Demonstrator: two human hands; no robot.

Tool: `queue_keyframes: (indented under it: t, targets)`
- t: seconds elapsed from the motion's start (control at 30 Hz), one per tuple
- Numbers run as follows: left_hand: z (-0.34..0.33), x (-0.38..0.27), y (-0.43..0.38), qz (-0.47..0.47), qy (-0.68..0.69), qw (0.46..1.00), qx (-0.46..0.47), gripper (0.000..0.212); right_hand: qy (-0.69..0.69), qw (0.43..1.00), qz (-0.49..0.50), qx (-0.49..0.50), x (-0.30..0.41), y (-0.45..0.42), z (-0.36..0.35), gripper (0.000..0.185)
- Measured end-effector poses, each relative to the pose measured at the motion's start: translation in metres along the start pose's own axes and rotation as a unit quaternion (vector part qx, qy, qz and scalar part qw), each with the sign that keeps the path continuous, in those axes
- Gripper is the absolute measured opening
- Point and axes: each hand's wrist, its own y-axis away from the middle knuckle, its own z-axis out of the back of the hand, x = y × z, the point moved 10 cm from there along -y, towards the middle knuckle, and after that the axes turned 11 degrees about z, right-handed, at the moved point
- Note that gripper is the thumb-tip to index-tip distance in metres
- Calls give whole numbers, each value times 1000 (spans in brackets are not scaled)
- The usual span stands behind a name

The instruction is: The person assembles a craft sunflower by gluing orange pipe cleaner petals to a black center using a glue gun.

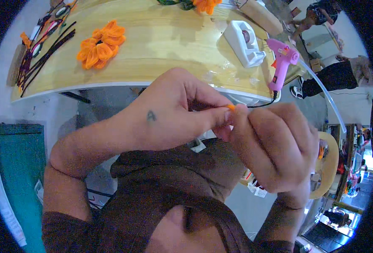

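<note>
In front of my chest, above the gap between my body and the table, both hands meet at the fingertips. My left hand point(180, 110) pinches a small bit of orange fuzzy material point(231, 107), perhaps pipe cleaner, between thumb and forefinger. Curled fingers of my right hand point(272, 142) press against the same bit from the other side, and most of it is hidden between them. Beyond my left hand, an orange flower of looped fuzzy stems with a dark centre point(99, 46) lies on the table.
Dark pipe cleaners point(52, 57) and scissors point(52, 27) lie at the table's left end. A white tape dispenser point(243, 42) and a pink hot glue gun point(283, 63) with a glue stick are at right. Another orange flower point(207, 4) is at the far edge. People stand beyond.
</note>
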Motion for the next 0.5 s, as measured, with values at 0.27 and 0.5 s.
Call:
queue_keyframes:
  t: [0.27,0.5]
  targets:
    - [5,-1,1,4,-46,997,-57,18,25,997,7,-66,9,23,6,32]
    - [-17,-63,42,-304,-414,832,-209,15,-316,853,-319,-266,-40,72,-6,24]
